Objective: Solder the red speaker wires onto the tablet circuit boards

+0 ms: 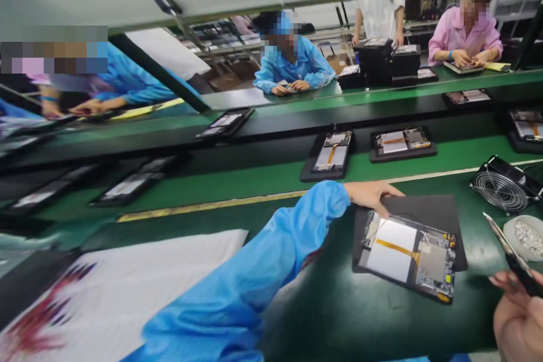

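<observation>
An opened tablet (396, 260) lies askew on a dark foam pad (441, 209), its silver battery, orange flat cable and circuit board showing. At its upper left edge, my left hand (370, 195) in a blue sleeve grips the tablet, thumb on the near side and fingers over the far side. Whether it also pinches the pad I cannot tell. At the lower right, my right hand (515, 317) holds dark-handled tweezers (507, 246), tips pointing up and left, apart from the tablet. Beside the tweezers stands a round tub (526, 237) of small pale pieces.
A small fan (503, 186) stands at the right. Beyond a pale strip, opened tablets on pads, such as this tablet (330, 153), lie along a green conveyor (263, 172). Left lies white material (169, 277) with red and dark wires. Co-workers (294, 62) sit across the line.
</observation>
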### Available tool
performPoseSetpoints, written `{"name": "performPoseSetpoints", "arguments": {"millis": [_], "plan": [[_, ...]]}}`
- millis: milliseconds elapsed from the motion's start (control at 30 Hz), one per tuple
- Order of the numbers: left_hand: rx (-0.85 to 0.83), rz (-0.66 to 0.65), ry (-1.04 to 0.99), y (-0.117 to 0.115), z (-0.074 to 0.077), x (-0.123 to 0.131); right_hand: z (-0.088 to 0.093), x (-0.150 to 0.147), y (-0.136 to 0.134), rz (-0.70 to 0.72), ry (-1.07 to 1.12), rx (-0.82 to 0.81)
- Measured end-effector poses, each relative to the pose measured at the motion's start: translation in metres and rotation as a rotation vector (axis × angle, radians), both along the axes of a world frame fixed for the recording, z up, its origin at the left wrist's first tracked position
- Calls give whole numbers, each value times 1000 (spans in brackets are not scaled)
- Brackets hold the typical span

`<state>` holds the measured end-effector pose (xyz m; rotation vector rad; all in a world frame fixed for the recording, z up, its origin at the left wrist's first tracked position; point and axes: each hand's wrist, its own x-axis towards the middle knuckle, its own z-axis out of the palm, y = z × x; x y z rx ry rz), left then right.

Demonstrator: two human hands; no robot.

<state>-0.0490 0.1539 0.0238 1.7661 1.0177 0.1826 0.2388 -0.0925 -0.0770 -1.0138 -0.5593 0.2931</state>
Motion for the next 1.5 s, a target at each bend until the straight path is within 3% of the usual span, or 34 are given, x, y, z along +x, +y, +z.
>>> {"name": "performPoseSetpoints", "arguments": {"millis": [100,200,333,433,533,600,700,867,1033,1267,1500], "plan": [[240,67,104,-40,6,-14,5,-22,9,84,14,-40],[363,150,271,-104,9,-53,8,-32,11,138,18,-62],[370,187,409,-175,-8,-88,9,-35,10,182,17,-82],[198,186,285,-198,-15,-86,10,-37,9,195,-10,-96],[40,134,97,-202,-6,-67,13,-39,3,211,-62,-118],[58,103,13,-200,0,-50,17,-42,-4,234,-100,-142],[248,82,-103,-195,-4,-24,26,-48,-19,304,-162,-215],[654,52,-179,-190,-27,4,44,-64,-34,446,-378,-376],[704,82,-229,-190,-28,9,50,-79,-31,481,-549,-439],[706,62,-274,-190,-24,13,57,-89,-27,514,-523,-432],[769,56,-239,-192,-22,15,63,-93,-23,462,-516,-430]]}}
